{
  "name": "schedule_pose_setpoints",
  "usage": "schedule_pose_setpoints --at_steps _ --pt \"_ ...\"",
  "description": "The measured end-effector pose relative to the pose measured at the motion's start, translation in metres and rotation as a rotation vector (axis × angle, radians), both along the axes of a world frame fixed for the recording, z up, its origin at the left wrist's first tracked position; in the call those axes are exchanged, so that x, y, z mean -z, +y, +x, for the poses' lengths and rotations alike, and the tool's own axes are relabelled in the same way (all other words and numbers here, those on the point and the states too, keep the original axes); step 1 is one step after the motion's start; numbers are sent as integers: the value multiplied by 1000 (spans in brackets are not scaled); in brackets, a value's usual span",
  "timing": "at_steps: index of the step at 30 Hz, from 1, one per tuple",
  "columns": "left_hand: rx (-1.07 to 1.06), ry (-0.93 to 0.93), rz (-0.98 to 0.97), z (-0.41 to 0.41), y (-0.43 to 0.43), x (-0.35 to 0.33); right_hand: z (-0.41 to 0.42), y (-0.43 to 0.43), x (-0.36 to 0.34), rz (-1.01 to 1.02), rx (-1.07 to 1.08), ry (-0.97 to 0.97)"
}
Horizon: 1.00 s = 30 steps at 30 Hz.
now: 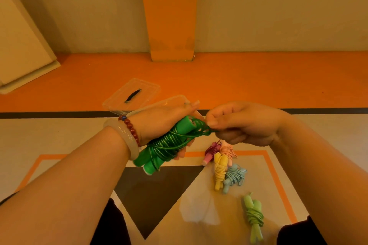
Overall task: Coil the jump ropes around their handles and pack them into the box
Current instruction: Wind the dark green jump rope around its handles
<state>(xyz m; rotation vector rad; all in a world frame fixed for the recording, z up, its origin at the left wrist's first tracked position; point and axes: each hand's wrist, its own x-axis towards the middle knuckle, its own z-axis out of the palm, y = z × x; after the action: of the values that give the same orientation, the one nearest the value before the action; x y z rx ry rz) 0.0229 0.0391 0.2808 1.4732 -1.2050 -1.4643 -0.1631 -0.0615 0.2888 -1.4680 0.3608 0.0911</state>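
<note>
Green rope [169, 143], coiled round its paired handles [182, 124], is gripped in the left hand [163, 123] above the floor [59, 141], likely so the turns cannot slip. Right hand [243, 123] pinches the loose loop at the handle tops, probably to tuck it; box [169, 102] stands behind, lidless.

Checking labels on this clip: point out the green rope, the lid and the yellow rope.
green rope [169, 143], head view, on the coiled cord.
lid [133, 95], head view, on its dark handle.
yellow rope [220, 170], head view, on its wound middle.

Activity hall, orange floor [258, 79], painted pillar [171, 16]
</note>
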Motion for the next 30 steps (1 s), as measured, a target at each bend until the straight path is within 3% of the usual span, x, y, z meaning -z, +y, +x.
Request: schedule_pose_setpoints --at_steps 2,5,9,12,15,19,24,30 --pt "54 -130 -118 -3 5 -4 2 5 0 75 128 -23" --pt "88 -175 -136 3 3 -1 9 13 -5 133 397 -40" --pt "-114 -550 -396 -5 6 -2 16 15 -13 231 664 -15" --pt "-142 -757 -522 -13 6 5 20 19 -14 332 731 6" --pt "-225 -702 -531 -20 7 9 23 24 -14 444 732 -6" --pt "-277 -777 -549 -16 5 6 20 27 -18 537 617 -34" --pt "-196 -698 -542 -17 4 0 14 21 -19 486 462 33" --pt "-101 -617 -445 -24 -1 0 12 15 -24 249 516 119"
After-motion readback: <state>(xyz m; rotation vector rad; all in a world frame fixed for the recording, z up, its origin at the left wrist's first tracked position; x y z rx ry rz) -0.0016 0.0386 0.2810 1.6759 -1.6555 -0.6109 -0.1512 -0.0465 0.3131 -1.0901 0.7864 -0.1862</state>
